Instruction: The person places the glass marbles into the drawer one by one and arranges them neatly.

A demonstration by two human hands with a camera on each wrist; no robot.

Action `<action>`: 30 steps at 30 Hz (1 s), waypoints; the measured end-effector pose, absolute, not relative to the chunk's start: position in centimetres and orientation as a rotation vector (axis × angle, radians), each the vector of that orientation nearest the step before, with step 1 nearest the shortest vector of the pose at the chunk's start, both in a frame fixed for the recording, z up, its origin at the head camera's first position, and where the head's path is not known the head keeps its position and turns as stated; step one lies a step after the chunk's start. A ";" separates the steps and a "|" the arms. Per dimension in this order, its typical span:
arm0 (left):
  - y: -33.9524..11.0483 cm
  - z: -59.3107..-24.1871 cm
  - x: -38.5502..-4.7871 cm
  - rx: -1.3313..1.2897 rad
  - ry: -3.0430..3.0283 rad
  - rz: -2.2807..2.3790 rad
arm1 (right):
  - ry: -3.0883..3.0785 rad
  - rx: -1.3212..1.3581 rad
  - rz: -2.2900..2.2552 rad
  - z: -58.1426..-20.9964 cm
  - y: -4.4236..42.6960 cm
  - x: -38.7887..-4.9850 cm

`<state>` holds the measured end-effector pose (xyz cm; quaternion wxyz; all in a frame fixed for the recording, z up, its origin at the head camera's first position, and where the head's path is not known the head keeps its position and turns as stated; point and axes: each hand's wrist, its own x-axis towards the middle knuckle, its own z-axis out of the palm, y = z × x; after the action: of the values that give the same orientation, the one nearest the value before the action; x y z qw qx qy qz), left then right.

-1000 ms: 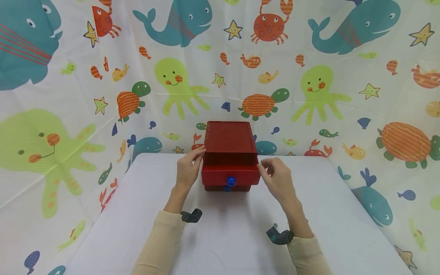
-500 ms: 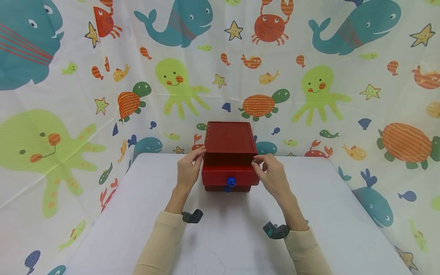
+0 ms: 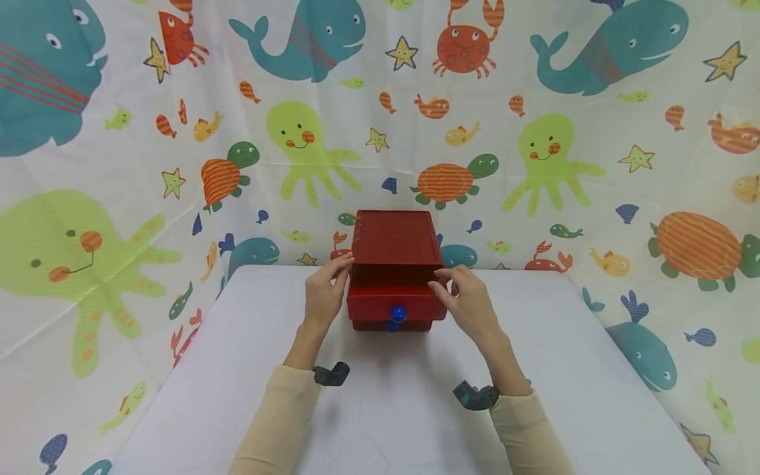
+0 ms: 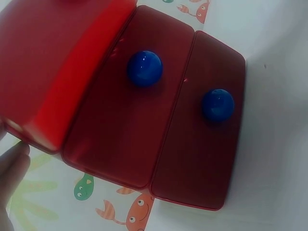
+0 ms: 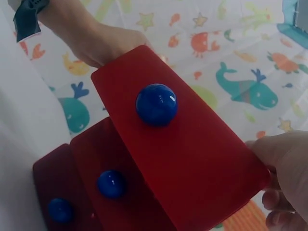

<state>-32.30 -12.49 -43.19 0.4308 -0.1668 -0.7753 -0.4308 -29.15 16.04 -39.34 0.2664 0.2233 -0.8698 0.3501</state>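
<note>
A red chest of drawers (image 3: pixel 394 237) stands at the back of the table, its top drawer (image 3: pixel 380 303) pulled out and a blue knob (image 3: pixel 398 314) on its front. My left hand (image 3: pixel 323 290) rests its fingertips against the chest's upper left side, fingers fairly straight. At the drawer's right end is my right hand (image 3: pixel 469 297), index finger and thumb over the opening, a little apart, with nothing visible between them. In the right wrist view its curled fingers (image 5: pixel 276 211) lie beside the drawer's end. The inside of the drawer is dark.
Two closed lower drawers (image 4: pixel 120 115) with blue knobs sit under the top one. White table (image 3: pixel 380 409) surface lies in front and to both sides. A curtain (image 3: pixel 380 132) printed with sea animals hangs right behind the chest.
My right hand has moved left, from beside the drawer to over its right end. A small greenish thing seen at its fingertips earlier no longer shows. My left hand has stayed put.
</note>
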 end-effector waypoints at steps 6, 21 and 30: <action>-12.5 -43.3 -32.3 -0.426 -1.911 -1.058 | -2.354 0.597 0.978 -39.5 16.0 -29.2; -12.5 -43.6 -32.5 -0.433 -1.904 -1.015 | -2.297 0.597 0.994 -40.0 15.9 -29.1; -12.4 -43.7 -32.6 -0.436 -1.894 -1.025 | -2.258 0.602 0.989 -39.9 16.1 -28.9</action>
<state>-32.56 -12.43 -43.67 0.4547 -0.1766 -0.7677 -0.4156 -28.91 16.10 -39.92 0.2974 0.2264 -0.8495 0.3722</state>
